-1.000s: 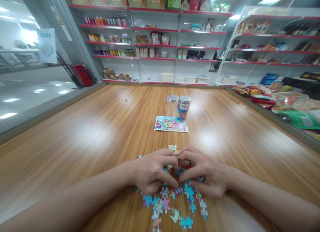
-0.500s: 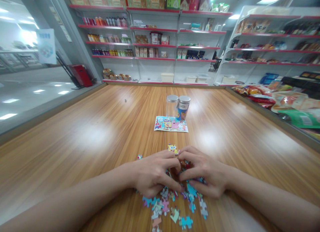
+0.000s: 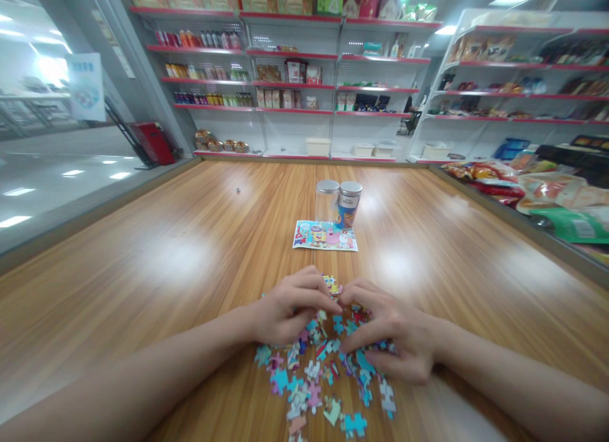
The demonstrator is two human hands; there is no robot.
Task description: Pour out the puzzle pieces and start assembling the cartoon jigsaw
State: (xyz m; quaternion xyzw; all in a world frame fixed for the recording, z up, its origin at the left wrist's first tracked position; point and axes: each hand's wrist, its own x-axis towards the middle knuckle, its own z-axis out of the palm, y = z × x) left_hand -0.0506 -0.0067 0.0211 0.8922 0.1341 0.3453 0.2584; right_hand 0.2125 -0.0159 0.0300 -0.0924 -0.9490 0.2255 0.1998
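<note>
Loose jigsaw puzzle pieces (image 3: pixel 313 370) in blue, pink, white and green lie in a pile on the wooden table. Over the pile's left side hovers my left hand (image 3: pixel 292 305), its index finger stretched toward the middle and the other fingers loosely bent; I see nothing held. My right hand (image 3: pixel 390 328) rests on the right side of the pile with fingers spread, fingertips touching pieces. Its palm hides some of them. Just beyond the hands sit joined yellow pieces (image 3: pixel 330 283) with a cartoon face, partly covered by my left hand.
A cartoon picture sheet (image 3: pixel 325 236) lies flat farther back. Behind it stand a clear jar (image 3: pixel 327 202) and a blue printed can (image 3: pixel 349 204), both silver-lidded. One tiny object (image 3: pixel 238 190) lies far left. Snack bags (image 3: pixel 495 179) are beyond the right edge; stocked shelves (image 3: pixel 295 55) stand behind.
My left hand has lifted and shifted up and left, uncovering pieces in the middle of the pile. My right hand has barely moved, its fingers a little wider apart.
</note>
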